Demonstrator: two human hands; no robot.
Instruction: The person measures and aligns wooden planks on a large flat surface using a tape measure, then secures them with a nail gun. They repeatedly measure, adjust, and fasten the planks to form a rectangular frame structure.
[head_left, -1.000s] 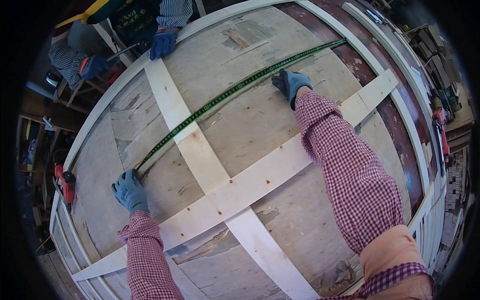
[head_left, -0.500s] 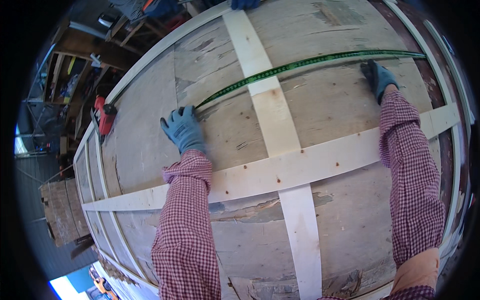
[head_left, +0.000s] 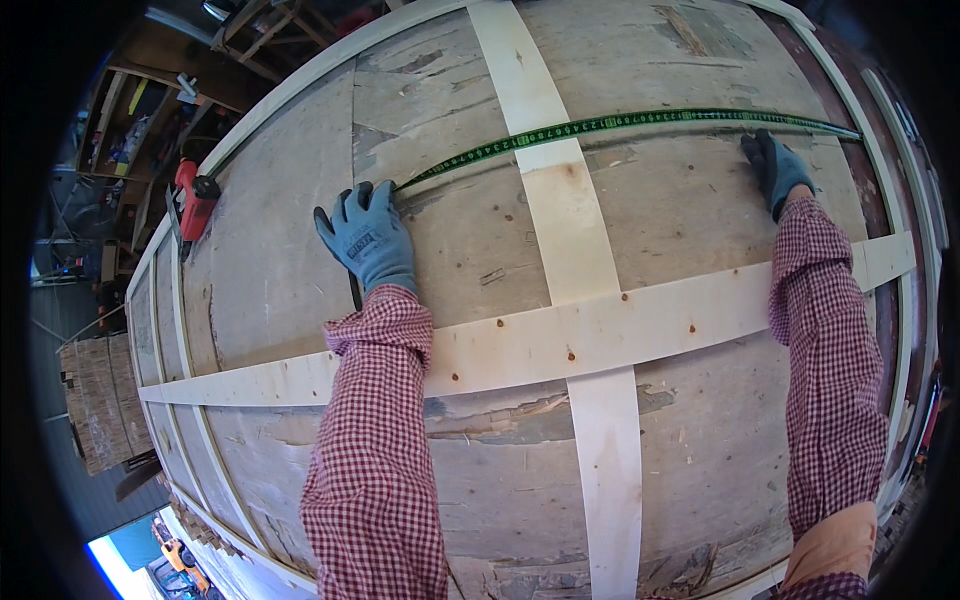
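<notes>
A long green tape measure point(head_left: 600, 124) with dark markings stretches across a large wooden panel point(head_left: 690, 200), from my left hand to the panel's right edge. My left hand point(head_left: 372, 240), in a blue glove, closes over the tape's left end; the case is mostly hidden beneath it. A dark strip shows by the wrist. Just below the tape near its right end is my right hand point(head_left: 782, 172), gloved too. Its dark fingertips reach toward the tape with no object seen in them, and whether they touch it is unclear.
Pale wooden battens cross the panel, one running lengthwise point(head_left: 510, 345) and another crosswise point(head_left: 540, 110). At the left edge lies a red and black power tool point(head_left: 195, 205). Wooden shelving point(head_left: 150, 130) stands beyond it, and stacked boards point(head_left: 105, 400) are farther left.
The view has shifted slightly, and another blue-gloved hand at the top edge is out of sight. My hands keep nearly the same places along the tape.
</notes>
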